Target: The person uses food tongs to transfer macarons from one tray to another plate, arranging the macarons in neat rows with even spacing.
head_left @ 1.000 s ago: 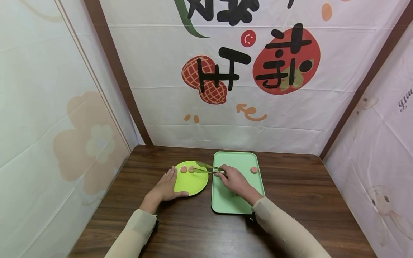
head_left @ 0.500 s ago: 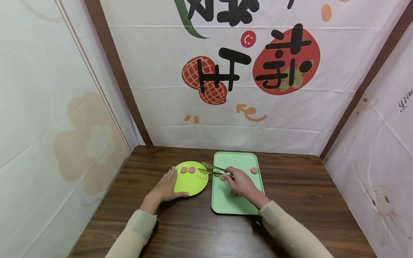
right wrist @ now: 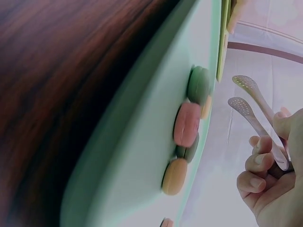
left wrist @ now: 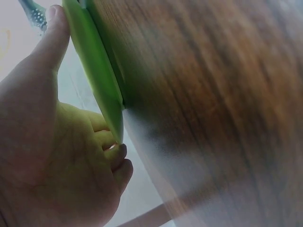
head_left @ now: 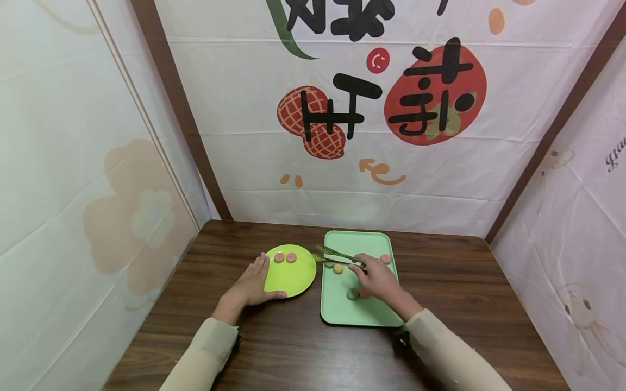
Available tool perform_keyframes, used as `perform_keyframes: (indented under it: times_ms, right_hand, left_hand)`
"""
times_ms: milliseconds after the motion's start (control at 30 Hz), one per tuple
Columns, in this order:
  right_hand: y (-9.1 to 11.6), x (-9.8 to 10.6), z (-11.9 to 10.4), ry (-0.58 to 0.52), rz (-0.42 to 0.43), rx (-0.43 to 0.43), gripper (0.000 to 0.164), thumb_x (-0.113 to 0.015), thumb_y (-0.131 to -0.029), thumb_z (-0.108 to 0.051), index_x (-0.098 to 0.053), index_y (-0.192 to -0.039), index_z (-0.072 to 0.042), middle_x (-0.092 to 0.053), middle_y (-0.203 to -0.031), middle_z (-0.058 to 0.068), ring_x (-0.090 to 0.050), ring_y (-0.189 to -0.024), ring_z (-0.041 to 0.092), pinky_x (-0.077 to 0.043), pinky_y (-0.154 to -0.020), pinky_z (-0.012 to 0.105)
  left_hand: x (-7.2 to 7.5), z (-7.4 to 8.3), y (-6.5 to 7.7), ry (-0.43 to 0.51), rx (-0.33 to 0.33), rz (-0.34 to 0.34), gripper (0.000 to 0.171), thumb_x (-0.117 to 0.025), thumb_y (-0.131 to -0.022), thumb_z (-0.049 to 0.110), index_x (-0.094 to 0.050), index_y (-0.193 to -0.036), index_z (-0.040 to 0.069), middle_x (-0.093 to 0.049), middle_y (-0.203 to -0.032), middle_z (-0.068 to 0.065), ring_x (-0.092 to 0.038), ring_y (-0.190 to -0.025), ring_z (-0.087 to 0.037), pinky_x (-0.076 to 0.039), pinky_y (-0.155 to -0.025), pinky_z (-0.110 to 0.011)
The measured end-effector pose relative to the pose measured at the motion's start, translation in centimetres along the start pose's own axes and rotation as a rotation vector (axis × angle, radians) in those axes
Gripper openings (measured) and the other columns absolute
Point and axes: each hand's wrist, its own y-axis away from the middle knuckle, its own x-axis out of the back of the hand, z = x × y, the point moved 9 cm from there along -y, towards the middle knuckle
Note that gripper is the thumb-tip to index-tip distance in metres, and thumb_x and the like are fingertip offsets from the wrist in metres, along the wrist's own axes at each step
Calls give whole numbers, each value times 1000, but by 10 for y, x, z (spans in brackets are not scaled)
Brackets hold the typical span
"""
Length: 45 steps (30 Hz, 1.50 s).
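My left hand (head_left: 251,282) rests against the left rim of a yellow-green plate (head_left: 293,282), its fingers and thumb stretched along the edge. Two pink macarons (head_left: 291,257) sit side by side near the back of that plate. Over the mint-green tray (head_left: 337,312), my right hand (head_left: 379,279) grips green tongs (head_left: 342,255). The tongs' perforated tips, seen in the right wrist view, stand apart with nothing between them. Below them on the tray lie a yellow macaron (head_left: 338,269) and a dark green one (head_left: 329,265).
Nearer the tray's middle are a green macaron (head_left: 352,294) and a pink one (right wrist: 187,125), partly hidden by my right hand in the head view. Another pink macaron (head_left: 385,259) lies by the tray's right edge. A printed cloth wall (head_left: 244,163) rises behind the wooden table (head_left: 288,353).
My right hand has drawn the tongs rightward from the plate to over the tray. The second pink macaron, at the tongs' tips earlier, now stands free on the plate. My left hand stays put.
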Motion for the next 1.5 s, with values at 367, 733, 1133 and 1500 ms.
perform_keyframes:
  times_ms: [367, 733, 1133, 1500]
  right_hand:
    - [13, 16, 12, 11, 28, -8, 37, -67, -109, -32, -70, -133, -4, -77, -101, 4, -77, -95, 24, -63, -73, 43]
    - [28, 36, 20, 66, 104, 19, 31, -72, -106, -27, -72, -127, -3, -73, -109, 10, -75, -93, 25, -63, -76, 44]
    - [41, 51, 36, 23, 120, -47, 43, -71, -107, -25, -67, -141, 1, -71, -137, 22, -77, -104, 35, -65, -80, 49]
    - [54, 66, 52, 71, 136, -84, 35, -70, -107, -26, -71, -131, 0, -78, -108, 13, -71, -82, 18, -57, -67, 37]
  left_hand:
    - [-1, -2, 0, -3, 0, 2, 132, -74, -89, 73, -9, -167, -12, -2, -176, -32, -7, -164, -45, -14, -134, -56]
    - [-1, -1, 1, -5, 0, 4, 130, -76, -90, 70, -11, -167, -13, -2, -176, -33, -8, -164, -46, -15, -134, -57]
    - [1, 0, 1, -11, 3, 3, 130, -76, -90, 69, -10, -166, -13, -3, -175, -33, -8, -164, -46, -15, -134, -57]
    - [0, 1, 1, -6, -4, 8, 129, -76, -91, 69, -11, -166, -14, -3, -175, -33, -8, -164, -47, -15, -133, -57]
